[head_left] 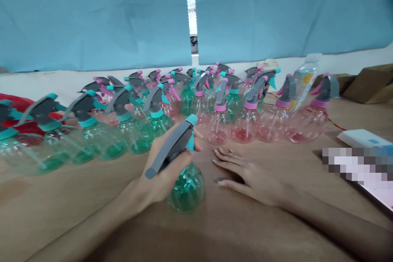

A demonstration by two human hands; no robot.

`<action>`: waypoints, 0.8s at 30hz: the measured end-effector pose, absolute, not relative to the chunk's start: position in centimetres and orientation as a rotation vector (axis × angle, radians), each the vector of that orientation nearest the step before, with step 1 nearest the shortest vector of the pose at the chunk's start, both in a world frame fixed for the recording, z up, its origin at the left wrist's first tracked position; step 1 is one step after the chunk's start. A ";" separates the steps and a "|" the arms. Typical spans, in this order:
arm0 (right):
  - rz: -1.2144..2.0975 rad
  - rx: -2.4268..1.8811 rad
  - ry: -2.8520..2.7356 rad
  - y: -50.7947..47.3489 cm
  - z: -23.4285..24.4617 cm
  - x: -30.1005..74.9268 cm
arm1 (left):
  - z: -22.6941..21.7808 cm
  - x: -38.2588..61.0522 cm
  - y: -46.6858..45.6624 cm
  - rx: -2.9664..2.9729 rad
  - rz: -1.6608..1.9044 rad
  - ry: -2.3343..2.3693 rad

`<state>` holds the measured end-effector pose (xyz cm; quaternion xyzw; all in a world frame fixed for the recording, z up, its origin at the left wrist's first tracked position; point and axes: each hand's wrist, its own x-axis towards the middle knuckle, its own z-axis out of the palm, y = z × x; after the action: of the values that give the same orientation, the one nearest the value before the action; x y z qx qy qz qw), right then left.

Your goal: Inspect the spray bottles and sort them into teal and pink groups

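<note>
My left hand grips a green plastic spray bottle around its grey and teal trigger head, with the bottle upright on the tan table surface. My right hand lies flat on that surface just right of the bottle, touching nothing else. Rows of similar spray bottles stand beyond both hands: green ones with teal collars to the left, pink ones with pink collars ahead and right. The nearest pink bottle stands just past my right fingertips.
A blue cloth hangs behind the white table edge. A clear drink bottle stands at the back right, near brown cardboard. A white box and a pixelated patch lie at the right. Red material lies at the left.
</note>
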<state>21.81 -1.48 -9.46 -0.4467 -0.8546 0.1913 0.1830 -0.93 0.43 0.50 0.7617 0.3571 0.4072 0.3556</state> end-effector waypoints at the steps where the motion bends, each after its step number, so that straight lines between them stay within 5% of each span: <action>1: 0.541 -1.258 -2.410 -1.5 -9.5 21.8 | 0.4 -1.0 0.5 1.957 1.046 0.929; 24: 0.512 -1.259 -2.430 -1.4 -9.7 21.9 | -0.2 -0.6 0.3 1.996 1.090 1.104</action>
<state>21.91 -1.37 -9.70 -0.4450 -0.8588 0.1810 0.1778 -0.63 0.29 -0.22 0.7526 0.4164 0.4110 0.3020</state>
